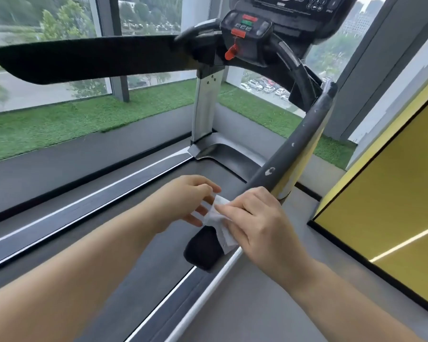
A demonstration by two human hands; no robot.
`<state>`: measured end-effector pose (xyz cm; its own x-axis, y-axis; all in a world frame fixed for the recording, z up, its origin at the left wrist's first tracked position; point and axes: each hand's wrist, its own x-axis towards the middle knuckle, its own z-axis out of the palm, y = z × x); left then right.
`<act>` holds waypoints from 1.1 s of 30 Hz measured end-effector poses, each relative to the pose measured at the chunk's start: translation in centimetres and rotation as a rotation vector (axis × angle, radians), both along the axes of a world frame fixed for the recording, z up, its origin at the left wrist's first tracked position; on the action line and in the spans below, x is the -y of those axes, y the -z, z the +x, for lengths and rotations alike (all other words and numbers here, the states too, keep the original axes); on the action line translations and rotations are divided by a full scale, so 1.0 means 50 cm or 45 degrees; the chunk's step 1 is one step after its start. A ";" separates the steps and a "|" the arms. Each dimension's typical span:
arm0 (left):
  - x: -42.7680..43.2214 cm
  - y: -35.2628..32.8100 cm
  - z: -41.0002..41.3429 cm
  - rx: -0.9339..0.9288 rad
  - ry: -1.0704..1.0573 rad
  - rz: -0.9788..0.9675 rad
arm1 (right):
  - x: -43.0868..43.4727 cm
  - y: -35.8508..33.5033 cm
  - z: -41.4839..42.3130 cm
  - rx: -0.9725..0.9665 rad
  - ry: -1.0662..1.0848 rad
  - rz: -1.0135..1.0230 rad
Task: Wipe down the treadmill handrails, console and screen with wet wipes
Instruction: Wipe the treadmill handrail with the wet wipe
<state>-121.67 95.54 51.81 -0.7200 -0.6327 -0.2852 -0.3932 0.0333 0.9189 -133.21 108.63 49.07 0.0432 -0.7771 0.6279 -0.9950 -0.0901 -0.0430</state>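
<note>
A white wet wipe lies draped over the near end of the right handrail, a worn dark bar that slopes down toward me. My right hand rests on the rail and pinches the wipe against it. My left hand reaches in from the left and pinches the wipe's upper edge with fingertips. The left handrail stretches wide and black across the upper left. The console with red and green buttons and the dark screen stand at the top centre.
The treadmill belt runs under my arms between silver side rails. A silver upright post holds the console. Windows and a strip of green turf lie ahead. A yellow panel stands close on the right.
</note>
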 end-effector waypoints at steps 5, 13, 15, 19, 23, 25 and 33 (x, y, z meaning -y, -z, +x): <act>-0.030 0.018 0.027 -0.004 -0.106 0.017 | -0.008 0.004 0.028 0.091 0.025 0.037; -0.118 0.033 0.061 -0.075 -0.425 0.006 | -0.003 -0.011 -0.043 0.173 -0.134 0.017; -0.140 0.039 0.058 -0.093 -0.511 0.001 | -0.007 -0.022 -0.065 0.273 -0.125 -0.073; -0.176 0.050 0.053 -0.157 -0.718 0.069 | -0.014 -0.001 -0.009 0.354 -0.289 -0.152; -0.198 0.055 0.050 -0.234 -0.809 0.070 | -0.021 0.049 0.018 0.123 -0.414 -0.070; -0.198 0.054 0.046 -0.184 -0.819 -0.022 | -0.016 0.046 -0.017 0.036 -0.439 -0.046; -0.184 0.046 0.056 -0.092 -0.687 -0.093 | 0.009 -0.003 -0.095 0.245 -0.062 -0.123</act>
<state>-118.85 104.74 49.49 -0.3038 -0.9340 -0.1883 -0.3083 -0.0906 0.9470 -137.94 108.19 49.22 -0.0484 -0.7126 0.6999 -0.9636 -0.1510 -0.2204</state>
